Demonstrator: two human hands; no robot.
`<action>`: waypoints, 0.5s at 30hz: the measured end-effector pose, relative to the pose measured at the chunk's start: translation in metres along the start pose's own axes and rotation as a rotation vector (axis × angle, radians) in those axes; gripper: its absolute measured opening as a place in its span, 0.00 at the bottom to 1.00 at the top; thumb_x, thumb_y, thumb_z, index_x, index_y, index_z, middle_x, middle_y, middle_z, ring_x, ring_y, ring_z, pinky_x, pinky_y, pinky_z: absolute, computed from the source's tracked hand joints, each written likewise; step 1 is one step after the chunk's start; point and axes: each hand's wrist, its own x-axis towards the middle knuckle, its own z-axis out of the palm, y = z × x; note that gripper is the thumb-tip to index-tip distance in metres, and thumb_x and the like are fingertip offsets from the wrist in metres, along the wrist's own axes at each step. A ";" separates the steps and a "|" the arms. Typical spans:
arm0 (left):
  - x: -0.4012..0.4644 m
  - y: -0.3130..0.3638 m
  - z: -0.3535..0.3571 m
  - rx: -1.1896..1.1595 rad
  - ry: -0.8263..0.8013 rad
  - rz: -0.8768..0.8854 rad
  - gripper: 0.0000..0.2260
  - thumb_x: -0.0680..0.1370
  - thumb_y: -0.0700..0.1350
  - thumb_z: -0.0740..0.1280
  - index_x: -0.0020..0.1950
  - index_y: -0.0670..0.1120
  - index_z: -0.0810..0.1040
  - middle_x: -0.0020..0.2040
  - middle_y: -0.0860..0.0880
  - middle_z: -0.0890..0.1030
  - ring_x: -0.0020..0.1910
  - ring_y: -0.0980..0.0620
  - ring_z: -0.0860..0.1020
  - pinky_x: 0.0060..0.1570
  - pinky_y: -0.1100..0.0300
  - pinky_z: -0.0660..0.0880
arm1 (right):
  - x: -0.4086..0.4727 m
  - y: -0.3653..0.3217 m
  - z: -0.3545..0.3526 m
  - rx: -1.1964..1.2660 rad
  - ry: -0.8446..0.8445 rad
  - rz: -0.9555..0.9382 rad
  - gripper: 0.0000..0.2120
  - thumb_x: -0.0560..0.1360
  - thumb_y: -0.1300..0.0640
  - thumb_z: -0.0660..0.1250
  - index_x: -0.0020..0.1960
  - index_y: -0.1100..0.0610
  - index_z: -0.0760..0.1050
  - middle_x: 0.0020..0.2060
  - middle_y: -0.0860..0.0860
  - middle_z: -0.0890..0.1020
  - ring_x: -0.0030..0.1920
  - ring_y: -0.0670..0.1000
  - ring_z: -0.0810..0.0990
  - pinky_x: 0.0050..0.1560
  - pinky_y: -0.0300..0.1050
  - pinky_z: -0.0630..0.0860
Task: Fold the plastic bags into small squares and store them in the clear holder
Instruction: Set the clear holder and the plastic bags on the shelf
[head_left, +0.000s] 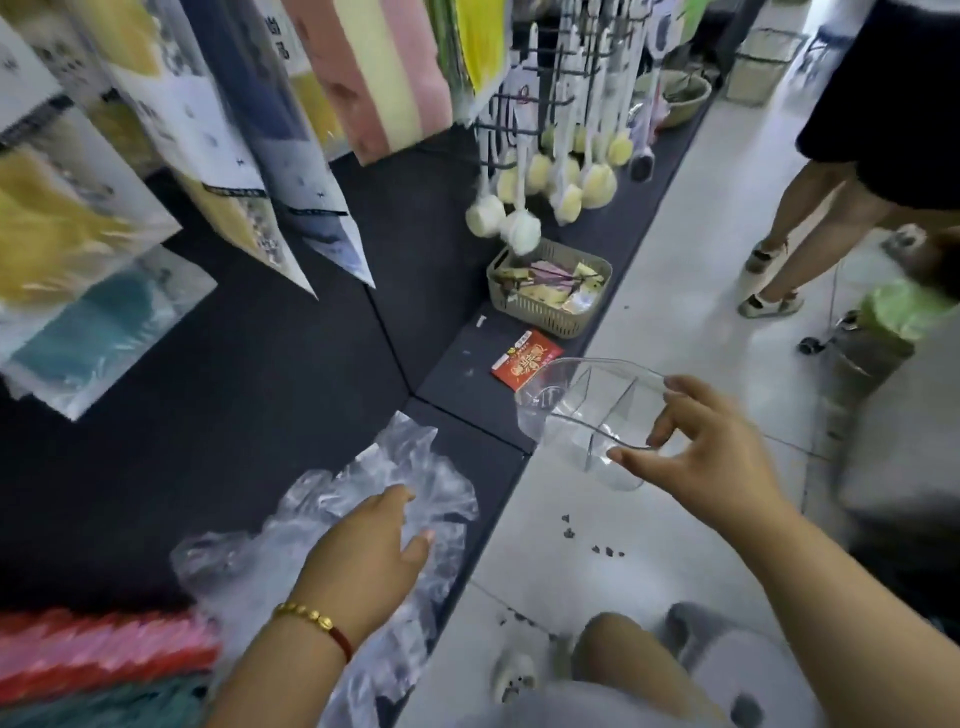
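The right hand (717, 457) holds the clear holder (587, 415) up over the floor, its fingers (660, 431) and thumb curled on the rim. The left hand (363, 556) rests on the crumpled plastic bags (332, 499), fingers loose, on the dark shelf (260, 415).

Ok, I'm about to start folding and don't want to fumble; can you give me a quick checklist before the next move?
1. Crumpled clear plastic bags on the dark shelf, within reach: ok.
2. Left hand free over the bags: ok.
3. Right hand free for folding: not ok, it holds the clear divided plastic holder.
4. Holder set down: not ok, held in the air.
5. Bags flattened: not ok.
6. Holder empty: ok.
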 end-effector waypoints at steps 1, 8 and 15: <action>0.011 0.003 -0.002 -0.014 0.002 -0.007 0.24 0.81 0.57 0.61 0.75 0.53 0.62 0.67 0.53 0.73 0.62 0.54 0.75 0.60 0.60 0.73 | 0.016 -0.001 0.001 -0.003 -0.021 -0.015 0.18 0.61 0.49 0.81 0.33 0.54 0.73 0.69 0.48 0.71 0.67 0.47 0.71 0.59 0.41 0.67; 0.089 0.023 0.003 -0.113 0.057 -0.098 0.23 0.81 0.56 0.60 0.75 0.53 0.62 0.68 0.53 0.73 0.64 0.54 0.73 0.63 0.59 0.72 | 0.140 0.005 0.029 -0.080 -0.250 -0.153 0.17 0.60 0.46 0.81 0.33 0.52 0.74 0.66 0.43 0.72 0.63 0.48 0.74 0.56 0.42 0.71; 0.200 0.063 0.065 -0.427 0.082 -0.310 0.20 0.82 0.55 0.59 0.73 0.53 0.66 0.70 0.52 0.72 0.65 0.55 0.73 0.65 0.60 0.70 | 0.257 0.072 0.081 -0.111 -0.532 -0.283 0.17 0.63 0.42 0.79 0.35 0.51 0.75 0.61 0.39 0.72 0.56 0.43 0.75 0.53 0.41 0.76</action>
